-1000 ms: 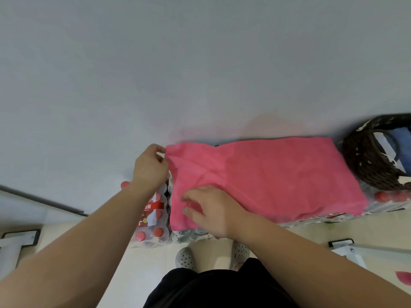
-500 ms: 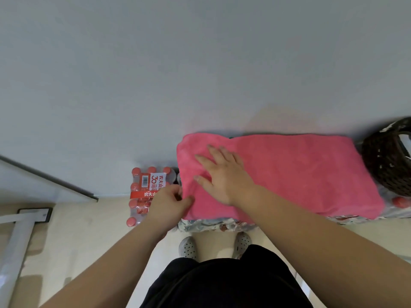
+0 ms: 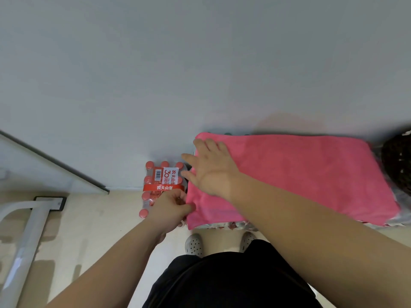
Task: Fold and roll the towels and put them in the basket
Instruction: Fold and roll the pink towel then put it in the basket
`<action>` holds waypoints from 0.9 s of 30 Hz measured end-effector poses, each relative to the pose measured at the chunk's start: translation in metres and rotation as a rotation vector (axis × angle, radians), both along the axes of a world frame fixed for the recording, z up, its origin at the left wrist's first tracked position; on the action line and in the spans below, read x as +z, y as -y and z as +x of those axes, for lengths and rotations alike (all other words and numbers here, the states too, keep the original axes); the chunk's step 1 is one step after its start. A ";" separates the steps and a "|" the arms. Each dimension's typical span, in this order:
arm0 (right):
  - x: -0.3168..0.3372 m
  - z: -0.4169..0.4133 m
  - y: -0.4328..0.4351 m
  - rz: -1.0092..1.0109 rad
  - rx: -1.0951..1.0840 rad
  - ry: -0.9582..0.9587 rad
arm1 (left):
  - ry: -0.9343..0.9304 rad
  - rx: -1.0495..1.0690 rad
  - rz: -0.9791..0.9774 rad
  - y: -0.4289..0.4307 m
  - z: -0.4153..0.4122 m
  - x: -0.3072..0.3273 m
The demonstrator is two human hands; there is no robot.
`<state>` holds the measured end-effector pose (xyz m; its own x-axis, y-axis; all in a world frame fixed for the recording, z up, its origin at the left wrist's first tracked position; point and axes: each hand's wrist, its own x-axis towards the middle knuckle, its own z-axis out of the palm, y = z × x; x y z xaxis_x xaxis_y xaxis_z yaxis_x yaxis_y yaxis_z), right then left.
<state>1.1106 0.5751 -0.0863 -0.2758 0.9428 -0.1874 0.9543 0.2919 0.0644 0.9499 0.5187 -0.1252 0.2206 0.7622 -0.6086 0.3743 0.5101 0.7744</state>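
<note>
Towel [image 3: 300,174] lies folded on water packs [image 3: 222,226], basket [image 3: 398,165] at its right. Right grip [image 3: 213,170] flat, fingers straight, pins left end; left grip [image 3: 171,207] pinches near corner, probably to start rolling.

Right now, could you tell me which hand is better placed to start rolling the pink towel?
Probably the left hand: it pinches the near left corner of the pink towel, while the right hand lies flat on top.
</note>
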 end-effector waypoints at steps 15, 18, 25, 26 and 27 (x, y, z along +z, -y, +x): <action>-0.011 0.010 -0.019 0.016 0.245 0.215 | 0.280 -0.048 0.003 0.015 -0.005 -0.017; -0.001 -0.001 -0.024 0.004 0.359 0.293 | 0.288 -0.132 0.049 0.017 -0.003 -0.013; 0.013 0.023 -0.030 0.023 0.194 0.127 | 0.281 -0.151 0.119 0.015 0.003 -0.007; 0.011 0.029 -0.027 0.044 0.147 0.047 | 0.265 -0.136 0.126 0.014 0.003 -0.008; 0.010 0.034 -0.024 0.063 0.089 -0.042 | 0.245 -0.116 0.132 0.014 0.004 -0.008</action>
